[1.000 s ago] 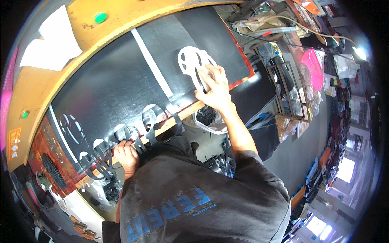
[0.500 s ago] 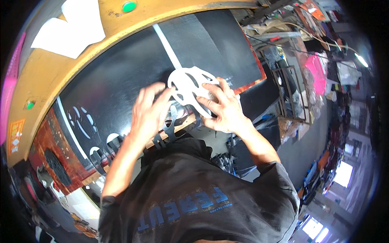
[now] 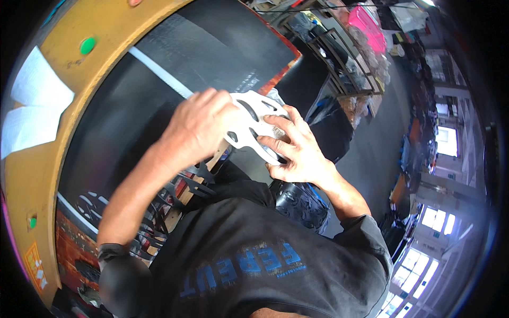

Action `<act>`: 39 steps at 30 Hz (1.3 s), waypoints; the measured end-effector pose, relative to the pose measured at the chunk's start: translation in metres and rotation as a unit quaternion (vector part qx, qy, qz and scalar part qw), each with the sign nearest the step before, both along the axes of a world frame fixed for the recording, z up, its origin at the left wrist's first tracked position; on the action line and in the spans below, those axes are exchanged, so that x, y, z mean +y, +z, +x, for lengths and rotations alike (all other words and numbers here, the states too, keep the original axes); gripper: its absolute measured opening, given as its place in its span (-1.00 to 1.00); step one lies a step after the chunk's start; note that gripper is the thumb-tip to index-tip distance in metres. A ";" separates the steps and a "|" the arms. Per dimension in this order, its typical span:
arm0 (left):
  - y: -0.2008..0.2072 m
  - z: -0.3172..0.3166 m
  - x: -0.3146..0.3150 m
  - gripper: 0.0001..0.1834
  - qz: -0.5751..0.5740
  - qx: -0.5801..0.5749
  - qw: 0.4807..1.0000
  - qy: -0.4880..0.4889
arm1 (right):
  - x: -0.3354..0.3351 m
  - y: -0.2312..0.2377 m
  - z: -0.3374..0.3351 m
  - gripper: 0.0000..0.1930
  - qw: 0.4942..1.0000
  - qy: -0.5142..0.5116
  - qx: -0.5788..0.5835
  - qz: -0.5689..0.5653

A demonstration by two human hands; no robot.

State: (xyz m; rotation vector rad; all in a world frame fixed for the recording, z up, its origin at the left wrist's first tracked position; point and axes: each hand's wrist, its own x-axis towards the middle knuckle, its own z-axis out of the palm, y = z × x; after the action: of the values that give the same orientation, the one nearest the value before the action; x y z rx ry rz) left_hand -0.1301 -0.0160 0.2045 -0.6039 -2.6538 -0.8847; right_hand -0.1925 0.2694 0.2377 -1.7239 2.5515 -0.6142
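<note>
Over the table's (image 3: 119, 122) near edge, the white piece (image 3: 245, 125) slants lengthwise between my hands, my right hand (image 3: 298, 151) gripping its right side, my left hand (image 3: 200, 126) curled at its left end, though whether gripping I cannot tell.

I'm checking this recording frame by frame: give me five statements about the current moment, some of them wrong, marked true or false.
1. The right hand grips the white cut-out piece. True.
2. The left hand hangs well away from that piece. False: it is at the piece's left end.
3. A white strip lies across the black surface. True.
4. The round buttons on the yellow beam are blue. False: they are green.
5. A pink item shows at the upper right, beyond the work surface. True.
</note>
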 end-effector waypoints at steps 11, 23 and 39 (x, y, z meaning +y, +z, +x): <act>-0.013 -0.066 0.076 -0.86 -0.038 0.020 0.982 -0.184 | 0.101 0.000 -0.014 -0.36 0.995 -0.056 -0.071 0.042; 0.033 -0.180 0.221 -0.86 0.064 -0.120 0.991 -0.016 | 0.275 -0.042 -0.117 -0.37 0.988 -0.065 -0.137 -0.029; -0.169 -0.037 0.186 -0.44 -0.229 -0.122 0.894 0.364 | 0.220 -0.130 -0.201 -0.15 0.346 -0.021 -0.872 -0.344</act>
State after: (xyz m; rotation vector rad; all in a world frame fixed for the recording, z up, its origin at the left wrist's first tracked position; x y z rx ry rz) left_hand -0.1673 0.1703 0.0358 0.4584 -2.9505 -0.1131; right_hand -0.3931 0.4896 0.1076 -0.0066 0.5388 -1.9851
